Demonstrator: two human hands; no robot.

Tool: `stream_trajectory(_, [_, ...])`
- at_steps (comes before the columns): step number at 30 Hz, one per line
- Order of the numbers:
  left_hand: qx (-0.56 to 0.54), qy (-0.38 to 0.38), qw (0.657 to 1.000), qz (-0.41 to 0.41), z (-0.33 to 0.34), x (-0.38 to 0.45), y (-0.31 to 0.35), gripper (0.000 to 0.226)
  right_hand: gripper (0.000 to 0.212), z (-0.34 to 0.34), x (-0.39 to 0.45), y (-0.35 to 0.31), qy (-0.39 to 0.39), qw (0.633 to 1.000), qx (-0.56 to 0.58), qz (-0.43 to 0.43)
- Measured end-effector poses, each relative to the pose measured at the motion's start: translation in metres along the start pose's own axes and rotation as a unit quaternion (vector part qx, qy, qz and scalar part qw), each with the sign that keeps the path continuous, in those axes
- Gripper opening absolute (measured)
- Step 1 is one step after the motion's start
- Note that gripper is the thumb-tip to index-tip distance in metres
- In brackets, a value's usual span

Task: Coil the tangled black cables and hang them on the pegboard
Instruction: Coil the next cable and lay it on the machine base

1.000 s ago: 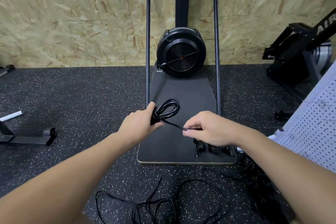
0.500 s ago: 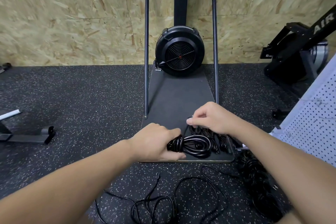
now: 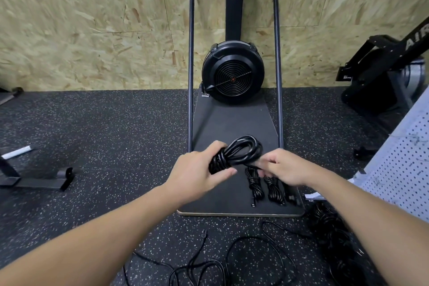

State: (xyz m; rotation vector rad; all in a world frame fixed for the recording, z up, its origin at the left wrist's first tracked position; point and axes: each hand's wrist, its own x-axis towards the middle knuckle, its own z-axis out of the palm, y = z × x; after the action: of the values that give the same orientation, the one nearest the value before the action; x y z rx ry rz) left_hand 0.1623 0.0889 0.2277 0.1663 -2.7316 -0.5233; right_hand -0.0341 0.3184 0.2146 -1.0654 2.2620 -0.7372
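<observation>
My left hand (image 3: 201, 170) grips one end of a coiled black cable (image 3: 241, 152), held up over the black platform (image 3: 232, 121). My right hand (image 3: 284, 167) pinches the cable's loose end at the coil's right side; this hand is blurred. Three wrapped cable bundles (image 3: 267, 184) lie on the platform near its front right corner. Loose tangled black cables (image 3: 234, 260) spread over the floor in front of the platform. A white pegboard (image 3: 404, 165) leans at the right edge of the view.
A black fan-wheel exercise machine (image 3: 232, 74) with a tall tube frame stands against the chipboard wall. A second machine (image 3: 392, 69) sits at the right. A metal stand foot (image 3: 34, 179) lies on the speckled rubber floor at the left.
The coil has risen from the platform's front edge to mid-air in my left hand. My right hand has dropped from above the bundles to the coil's right end.
</observation>
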Motion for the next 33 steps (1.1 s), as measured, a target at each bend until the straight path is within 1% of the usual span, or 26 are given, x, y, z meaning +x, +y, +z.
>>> stream_trajectory(3, [0.029,0.032,0.996,-0.082,0.007,0.008,-0.012,0.052,0.032,0.005,-0.006,-0.02,-0.045,0.999,0.004,-0.003])
stream_trajectory(5, [0.075,0.034,0.989,-0.12,0.011,0.011,-0.022,0.054,0.025,0.007,-0.012,-0.041,-0.044,0.999,-0.009,-0.018])
stream_trajectory(7, [0.122,0.018,0.982,-0.144,0.013,0.014,-0.027,0.058,0.026,0.013,-0.019,-0.065,-0.032,0.998,-0.023,-0.044])
stream_trajectory(8, [0.146,0.009,0.979,-0.142,0.016,0.014,-0.026,0.057,0.032,0.018,-0.023,-0.077,-0.022,0.996,-0.05,-0.071])
stream_trajectory(10, [0.185,-0.012,0.975,-0.119,0.021,0.014,-0.021,0.051,0.043,0.027,-0.031,-0.096,0.007,0.98,-0.149,-0.132])
stream_trajectory(12, [0.212,-0.052,0.972,-0.088,0.023,0.012,-0.014,0.049,0.041,0.023,-0.035,-0.105,0.035,0.967,-0.199,-0.155])
stream_trajectory(14, [0.229,-0.096,0.968,-0.048,0.024,0.007,-0.005,0.052,0.03,0.009,-0.037,-0.107,0.065,0.965,-0.2,-0.157])
stream_trajectory(16, [0.23,-0.113,0.966,0.007,0.025,0.001,0.003,0.059,0.022,-0.004,-0.038,-0.104,0.083,0.977,-0.124,-0.154])
stream_trajectory(18, [0.203,-0.11,0.97,0.071,0.023,-0.003,0.009,0.064,0.019,-0.013,-0.034,-0.091,0.078,0.986,-0.024,-0.147])
stream_trajectory(20, [0.15,-0.09,0.974,0.145,0.019,-0.006,0.011,0.062,0.014,-0.016,-0.028,-0.072,0.06,0.99,0.051,-0.119])
stream_trajectory(22, [0.087,-0.059,0.974,0.202,0.012,-0.008,0.014,0.058,0.007,-0.019,-0.023,-0.051,0.039,0.984,0.155,-0.08])
stream_trajectory(23, [0.051,-0.047,0.976,0.204,0.008,-0.009,0.017,0.055,0.006,-0.02,-0.023,-0.043,0.031,0.974,0.213,-0.065])
stream_trajectory(24, [0.011,-0.041,0.982,0.186,0.005,-0.009,0.02,0.054,0.008,-0.02,-0.022,-0.039,0.024,0.962,0.267,-0.055])
stream_trajectory(26, [-0.072,-0.044,0.989,0.124,0.002,-0.005,0.024,0.052,0.017,-0.02,-0.023,-0.034,0.018,0.934,0.354,-0.045])
stream_trajectory(28, [-0.135,-0.045,0.987,0.07,0.002,-0.001,0.023,0.044,0.024,-0.019,-0.022,-0.034,0.002,0.918,0.393,-0.057])
stream_trajectory(29, [-0.169,-0.043,0.984,0.041,0.003,0.0,0.022,0.04,0.023,-0.016,-0.021,-0.035,-0.007,0.919,0.388,-0.073])
stream_trajectory(31, [-0.225,-0.029,0.974,-0.016,0.006,0.002,0.019,0.034,0.01,-0.009,-0.018,-0.04,-0.006,0.932,0.348,-0.101])
stream_trajectory(33, [-0.223,-0.013,0.973,-0.05,0.011,0.003,0.016,0.036,0.003,-0.003,-0.016,-0.043,0.02,0.938,0.332,-0.097])
